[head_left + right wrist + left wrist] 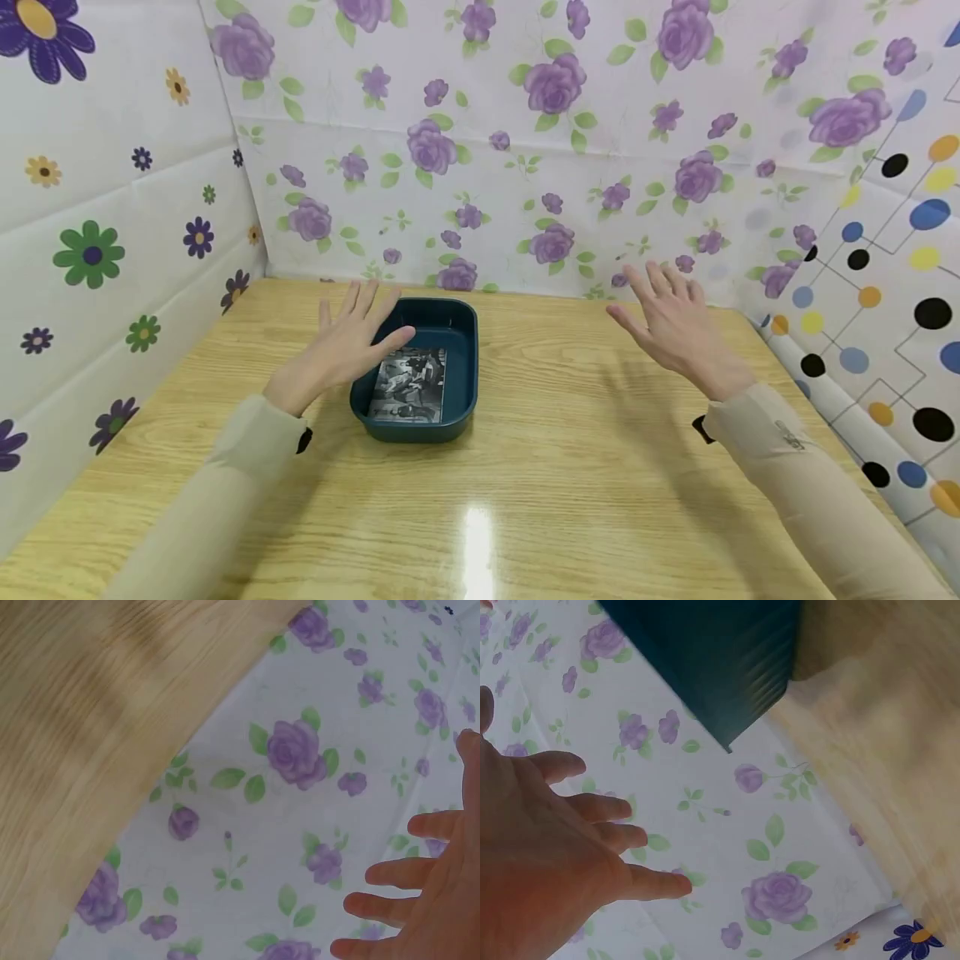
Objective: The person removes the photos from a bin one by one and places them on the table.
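Observation:
A dark teal rectangular tray (pixel 467 367) with raised walls stands on the table, left of centre. Flat on its floor lies a black-and-white picture card (pixel 409 385). My left hand (pixel 343 346) is spread over the tray's left side, fingers straight and holding nothing; in the head view its thumb overlaps the inside of the tray. In the left wrist view the same hand (pixel 562 847) appears beside the tray's outer wall (pixel 720 660). My right hand (pixel 671 321) hovers over the right part of the table with its fingers extended, away from the tray, and grips nothing.
The wooden table (pixel 555 467) reaches back to a wall covered in purple-rose cloth (pixel 510 192). Flower-patterned cloth (pixel 112 308) borders the left side, and dotted cloth (pixel 892 333) the right. A bright glare patch (pixel 477 550) shows at the front.

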The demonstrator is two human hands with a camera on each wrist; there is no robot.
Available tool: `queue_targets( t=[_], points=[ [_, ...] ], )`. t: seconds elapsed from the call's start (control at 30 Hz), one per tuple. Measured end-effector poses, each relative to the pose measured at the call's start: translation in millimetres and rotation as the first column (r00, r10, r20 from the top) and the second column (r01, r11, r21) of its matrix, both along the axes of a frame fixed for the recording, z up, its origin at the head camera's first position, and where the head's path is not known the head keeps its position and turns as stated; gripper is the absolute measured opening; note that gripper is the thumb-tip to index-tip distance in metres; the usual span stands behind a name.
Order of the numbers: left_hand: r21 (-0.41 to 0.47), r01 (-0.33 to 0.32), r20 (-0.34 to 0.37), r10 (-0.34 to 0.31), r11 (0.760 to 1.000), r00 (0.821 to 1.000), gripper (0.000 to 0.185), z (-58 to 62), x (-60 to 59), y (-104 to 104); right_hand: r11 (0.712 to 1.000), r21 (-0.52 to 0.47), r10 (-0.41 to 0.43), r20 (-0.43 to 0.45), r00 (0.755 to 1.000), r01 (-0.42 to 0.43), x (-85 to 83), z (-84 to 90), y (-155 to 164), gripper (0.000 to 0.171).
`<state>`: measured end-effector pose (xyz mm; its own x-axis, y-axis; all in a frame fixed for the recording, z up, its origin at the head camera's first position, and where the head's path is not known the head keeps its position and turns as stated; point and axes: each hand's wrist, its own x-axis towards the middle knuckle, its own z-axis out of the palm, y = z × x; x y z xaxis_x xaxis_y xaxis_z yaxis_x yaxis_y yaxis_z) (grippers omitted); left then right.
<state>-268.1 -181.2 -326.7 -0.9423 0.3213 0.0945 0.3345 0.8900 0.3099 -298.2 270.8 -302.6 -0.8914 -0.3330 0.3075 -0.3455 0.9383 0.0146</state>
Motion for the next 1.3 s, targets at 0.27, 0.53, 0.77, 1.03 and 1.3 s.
queue_targets(
  t=[0.27, 0.53, 0.77, 1.03, 1.3],
  points=[
    [-0.057, -0.028, 0.135, 0.035, 0.998, 0.99, 0.097, -19.4, 30.7, -20.9, 0.996, 0.016, 0.087, 0.006, 0.996, -0.087, -15.8, 8.5, -41.4, 0.075],
    [-0.098, -0.046, 0.146, 0.06, 0.994, 0.987, 0.104, -32.3, 53.6, -30.5, 0.979, -0.014, 0.205, 0.051, 0.977, -0.204, -39.6, 21.4, -104.5, 0.072],
    [-0.093, -0.013, 0.131, 0.025, 0.996, 0.991, 0.108, -44.5, 56.7, -30.5, 0.915, -0.244, 0.36, 0.136, 0.923, -0.321, -66.6, 13.2, -164.5, 0.054],
    [-0.011, 0.012, 0.172, -0.009, 1.0, 0.985, 0.111, -52.3, 54.5, -27.1, 0.804, -0.415, 0.533, 0.185, 0.825, -0.426, -86.1, -10.7, -218.2, 0.038],
    [0.015, 0.018, 0.196, -0.021, 1.0, 0.98, 0.11, -53.6, 48.3, -31.1, 0.787, -0.411, 0.587, 0.265, 0.765, -0.461, -97.2, -31.9, -246.0, 0.032]
  ],
)
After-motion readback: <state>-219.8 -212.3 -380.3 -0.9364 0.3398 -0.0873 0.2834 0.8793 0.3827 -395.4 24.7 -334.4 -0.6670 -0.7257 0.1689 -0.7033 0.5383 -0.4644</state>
